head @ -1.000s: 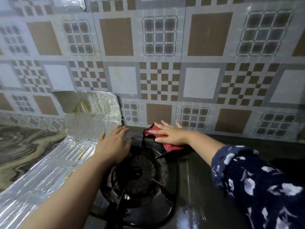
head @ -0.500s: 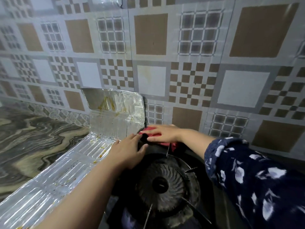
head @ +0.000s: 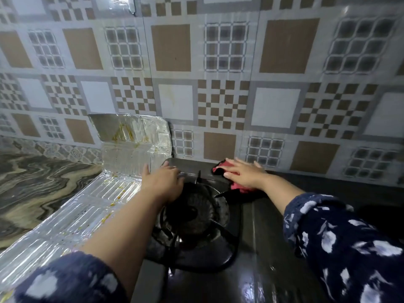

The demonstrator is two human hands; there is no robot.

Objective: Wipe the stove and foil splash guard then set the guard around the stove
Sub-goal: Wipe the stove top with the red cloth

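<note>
Red cloth (head: 237, 184): lying on the back edge of the stove (head: 258, 241), close under the tiled wall (head: 218, 95), its ends showing on either side of the right hand (head: 244, 174). The right hand's grip is lying wide and flat, fingers straight and pointing left, pressing the cloth down onto the dark stove top.

Left hand (head: 162, 182): resting palm-down on the stove's back left corner, just left of the cloth and apart from the right hand. Its grip is lying wide, holding nothing, with straight fingers reaching toward the foil.

Burner (head: 194, 212): sitting directly below and between the two hands, black, ringed by the prongs of a pan support (head: 220, 194); one prong is standing up between the hands.

Foil splash guard (head: 72, 215): lying to the left of the left hand. One long ribbed panel is lying flat on the counter (head: 32, 189) beside the stove; a shorter panel is standing against the wall just beyond the left fingertips. Yellowish streaks are showing on both panels.

Sleeves (head: 341, 243): dark blue with white print, covering both forearms nearest the camera.

Counter: grey and tan swirled stone, running left of the guard.
</note>
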